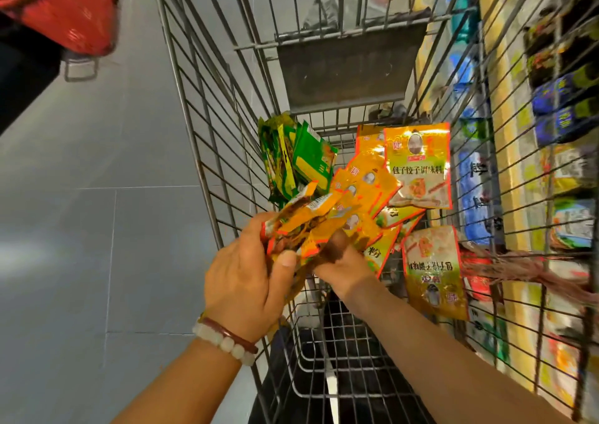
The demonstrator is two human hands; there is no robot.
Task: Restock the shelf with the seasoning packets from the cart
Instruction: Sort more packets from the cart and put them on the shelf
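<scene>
A wire shopping cart (207,151) stands in front of me with seasoning packets in it. My left hand (246,281) grips a bunch of orange and yellow seasoning packets (311,222) above the cart's near end. My right hand (343,265) holds the same bunch from below, its fingers partly hidden under the packets. More orange packets (418,167) lean against the cart's right wall, and one lies lower at the right (434,274). Green packets (298,161) stand at the cart's left wall. The shelf (551,132) with stocked goods runs along the right, seen through the cart wires.
A grey tiled floor (97,197) lies to the left of the cart. A red basket (64,5) sits at the top left. The cart's grey flap (346,70) hangs at its far end. A frayed brown cord (534,268) hangs on the cart's right wall.
</scene>
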